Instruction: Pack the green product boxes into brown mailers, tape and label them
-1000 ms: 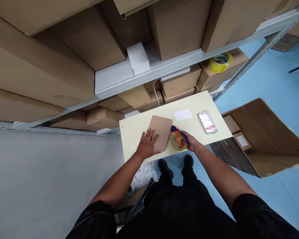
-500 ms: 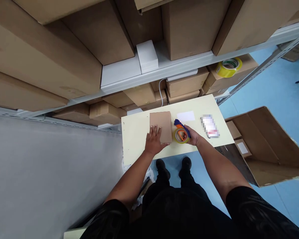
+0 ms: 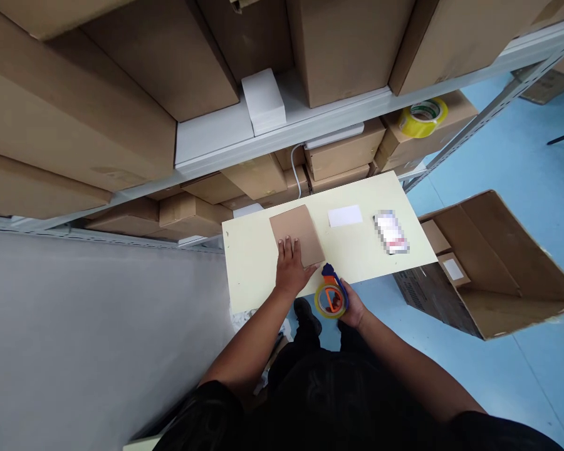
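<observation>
A small brown cardboard box lies on the cream tabletop, turned at a slant. My left hand rests on its near part with fingers spread flat and the thumb toward the near right corner. In my right hand is a tape dispenser, orange and blue with a roll of clear yellowish tape. It hangs at the table's near edge, its blue head close to the box's near right corner. Some of the right fingers are hidden behind the roll.
On the tabletop lie a white paper slip and a blurred-out phone. A large open carton with small boxes inside stands at the right. Behind is a shelf rack with cartons, a white paper stack and a yellow tape roll.
The box has turned anticlockwise under my left hand. My right hand has brought the tape dispenser nearer to my body, from beside the box to the table's near edge.
</observation>
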The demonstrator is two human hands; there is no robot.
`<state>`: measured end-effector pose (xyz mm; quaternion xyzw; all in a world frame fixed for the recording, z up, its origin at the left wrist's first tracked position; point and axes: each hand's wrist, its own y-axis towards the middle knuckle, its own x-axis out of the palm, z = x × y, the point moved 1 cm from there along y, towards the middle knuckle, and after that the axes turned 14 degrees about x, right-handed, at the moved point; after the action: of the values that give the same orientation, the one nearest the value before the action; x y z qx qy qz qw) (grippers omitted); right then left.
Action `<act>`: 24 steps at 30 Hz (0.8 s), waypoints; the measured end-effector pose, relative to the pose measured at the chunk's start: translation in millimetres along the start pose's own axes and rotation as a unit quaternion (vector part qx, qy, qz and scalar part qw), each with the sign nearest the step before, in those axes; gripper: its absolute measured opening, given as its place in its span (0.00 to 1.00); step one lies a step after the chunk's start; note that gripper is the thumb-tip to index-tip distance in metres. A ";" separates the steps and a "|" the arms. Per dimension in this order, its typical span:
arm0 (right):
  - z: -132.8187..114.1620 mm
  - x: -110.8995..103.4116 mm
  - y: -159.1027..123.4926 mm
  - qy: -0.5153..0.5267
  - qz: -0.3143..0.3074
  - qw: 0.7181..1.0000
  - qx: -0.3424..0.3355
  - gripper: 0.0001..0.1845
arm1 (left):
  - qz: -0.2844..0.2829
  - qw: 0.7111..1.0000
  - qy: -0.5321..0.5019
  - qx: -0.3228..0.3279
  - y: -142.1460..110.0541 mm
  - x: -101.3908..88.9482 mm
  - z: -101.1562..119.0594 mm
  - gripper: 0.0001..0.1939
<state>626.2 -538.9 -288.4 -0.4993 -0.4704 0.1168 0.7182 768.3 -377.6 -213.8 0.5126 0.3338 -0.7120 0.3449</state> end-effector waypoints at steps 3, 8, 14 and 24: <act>-17.5 19.1 5.5 0.069 -0.028 0.997 -0.005 0.26 | 0.010 1.000 0.000 0.009 -16.0 4.5 15.1 0.51; -79.1 33.1 3.7 0.034 -0.029 0.999 0.005 0.29 | -0.035 0.999 0.030 0.023 -42.6 -6.8 21.5 0.44; -157.2 44.0 10.3 -0.102 0.044 0.993 0.049 0.24 | -0.092 0.989 0.048 0.109 -26.0 -36.0 -33.2 0.39; -143.2 35.7 10.6 -0.107 0.035 0.993 0.029 0.25 | -0.090 0.994 0.048 0.045 -8.9 -29.7 -49.3 0.49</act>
<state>761.8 -598.0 -285.7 -0.4790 -0.5237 0.2080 0.6731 792.5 -327.5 -196.7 0.5294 0.3624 -0.7287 0.2398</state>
